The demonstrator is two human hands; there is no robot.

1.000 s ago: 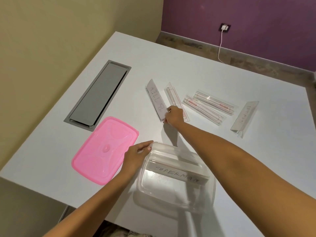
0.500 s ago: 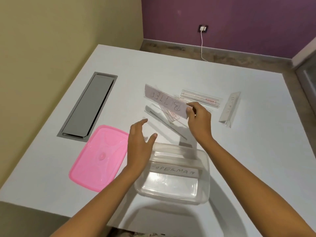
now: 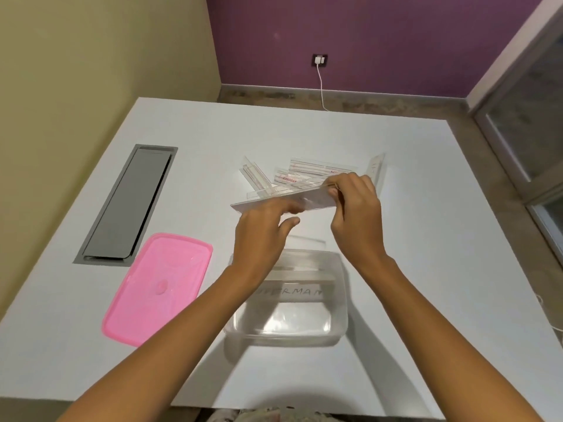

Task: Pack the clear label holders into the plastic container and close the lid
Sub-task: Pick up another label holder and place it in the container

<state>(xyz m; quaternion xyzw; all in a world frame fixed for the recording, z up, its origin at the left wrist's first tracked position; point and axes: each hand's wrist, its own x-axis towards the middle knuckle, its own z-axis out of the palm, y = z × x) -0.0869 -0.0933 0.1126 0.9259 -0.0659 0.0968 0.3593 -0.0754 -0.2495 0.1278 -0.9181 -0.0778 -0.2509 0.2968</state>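
Being gripped at both ends by the left hand (image 3: 262, 226) and right hand (image 3: 355, 205), mid-frame, the long clear label holder (image 3: 310, 198) is risking snagging the clear rectangular plastic container's (image 3: 342, 303) rim if lowered tilted.

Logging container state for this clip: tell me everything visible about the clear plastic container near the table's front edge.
The clear plastic container is a shallow rectangular tub with rounded corners, transparent and glossy. It sits upright and open on the white table; its pink lid lies flat beside it, apart. Inside, one label holder lies along the far side, its handwriting partly hidden by the left forearm crossing above. Neither hand appears to touch the container.
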